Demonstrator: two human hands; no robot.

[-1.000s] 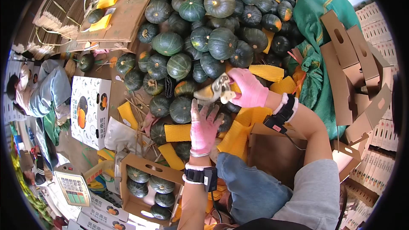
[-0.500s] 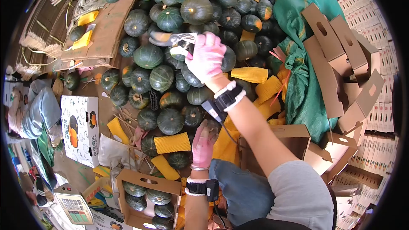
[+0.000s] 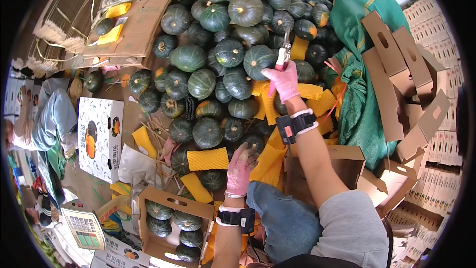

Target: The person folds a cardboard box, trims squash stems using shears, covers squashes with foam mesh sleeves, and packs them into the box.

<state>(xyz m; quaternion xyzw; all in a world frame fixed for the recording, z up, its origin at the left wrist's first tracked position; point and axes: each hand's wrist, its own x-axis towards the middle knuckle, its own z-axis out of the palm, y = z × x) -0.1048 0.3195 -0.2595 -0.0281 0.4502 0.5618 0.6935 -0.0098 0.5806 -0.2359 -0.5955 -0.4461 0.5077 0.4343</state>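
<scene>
Shears (image 3: 283, 55) stand in the grip of the right hand (image 3: 286, 84), its fingers wrapped about the handles and the blades pointing away, over the heap; whether the blades touch a pumpkin, I cannot tell. One large pumpkin (image 3: 260, 62) sits just left of those fingers. The left hand (image 3: 238, 174) is held lower, its fingers loosely curled beside a small pumpkin (image 3: 254, 142); whether they grip it cannot be made out.

Beyond the right fingers the heap (image 3: 246, 9) spreads far back, loose and unboxed, so by far the larger share seems left to handle. Below and left of the left fingers, a box (image 3: 176, 201) holds at least five pumpkins, the only boxed ones I can see: a small part done, I judge. Stalks (image 3: 154, 145) lie scattered left of the left fingers, which suggests that some trimming is done.

Just left of the left fingers lies a yellow sleeve (image 3: 207, 160), slack, with more strewn about. An open carton (image 3: 346, 154) stands to their right. Farther out are a green sack (image 3: 369, 69) right of the right fingers, and a white box (image 3: 100, 139) and another person (image 3: 54, 119) well to the left.
</scene>
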